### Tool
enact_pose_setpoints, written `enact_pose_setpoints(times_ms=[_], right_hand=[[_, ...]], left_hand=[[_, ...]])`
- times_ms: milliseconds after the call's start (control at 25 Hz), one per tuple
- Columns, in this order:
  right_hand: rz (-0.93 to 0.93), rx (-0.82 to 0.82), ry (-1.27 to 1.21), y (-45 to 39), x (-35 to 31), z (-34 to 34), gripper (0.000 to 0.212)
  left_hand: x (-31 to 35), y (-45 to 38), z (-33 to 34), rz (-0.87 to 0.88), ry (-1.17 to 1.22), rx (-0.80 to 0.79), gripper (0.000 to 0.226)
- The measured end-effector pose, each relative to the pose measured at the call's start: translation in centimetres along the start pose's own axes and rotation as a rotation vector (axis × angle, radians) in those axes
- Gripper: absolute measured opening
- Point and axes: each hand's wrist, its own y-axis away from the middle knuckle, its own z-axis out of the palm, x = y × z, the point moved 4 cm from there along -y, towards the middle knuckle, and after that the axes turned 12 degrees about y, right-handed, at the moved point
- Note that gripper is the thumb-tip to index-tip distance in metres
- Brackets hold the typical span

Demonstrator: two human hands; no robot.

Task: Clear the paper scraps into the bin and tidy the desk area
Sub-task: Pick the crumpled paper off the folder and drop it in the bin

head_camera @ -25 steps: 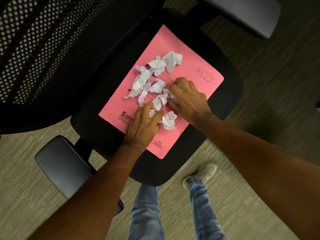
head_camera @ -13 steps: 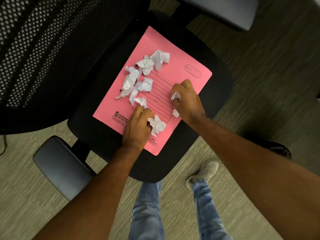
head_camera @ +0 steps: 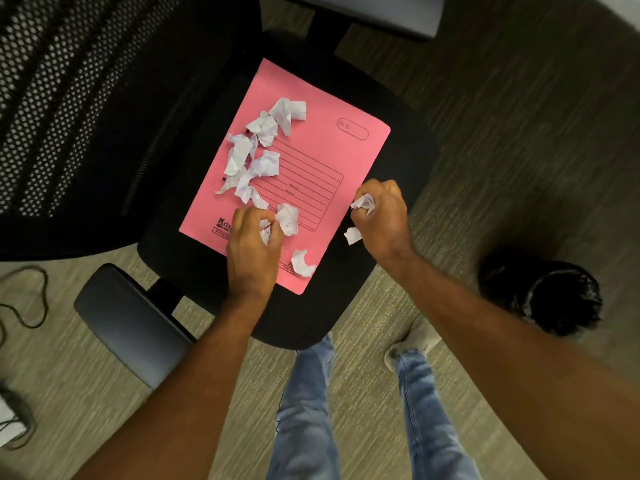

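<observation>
Clutching crumpled paper scraps (head_camera: pixel 258 152) in both fists, we hold our left hand (head_camera: pixel 252 252) and right hand (head_camera: pixel 381 220) over the pink folder (head_camera: pixel 349 157) on the chair seat (head_camera: pixel 304 317).

head view, looking steeply down, near chair seat (head_camera: pixel 304 317)

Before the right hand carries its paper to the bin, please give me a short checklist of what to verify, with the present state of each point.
1. Right hand closed on a scrap: ok.
2. Left hand closed on a scrap: ok.
3. Bin in view, on the person's right: ok.
4. Room inside the bin: cannot tell, too dark.
5. Pink folder cleared of paper scraps: not ok, many remain.
</observation>
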Motion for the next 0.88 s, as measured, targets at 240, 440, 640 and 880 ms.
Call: enact_pose_setpoints(times_ms=[240, 440, 640, 880], right_hand=[[0.068, -0.185, -0.075, 3.1, 0.7, 0.1, 0.026], [-0.176, -0.416, 0.015, 7.1, -2.2, 3.7, 0.034], [-0.465, -0.445, 0.253, 8.8, -3.4, 8.0, 0.029], [-0.51, -0.442, 0.395, 8.1, -2.9, 9.9, 0.034]], left_hand=[[0.1, 0.4, 1.1, 0.037, -0.083, -0.131, 0.032], [-0.5, -2.0, 2.0, 0.08, -0.225, -0.271, 0.036], [-0.2, -3.5, 2.1, 0.094, -0.157, -0.231, 0.034], [2.0, -5.6, 2.4, 0.132, -0.044, -0.228, 0.027]])
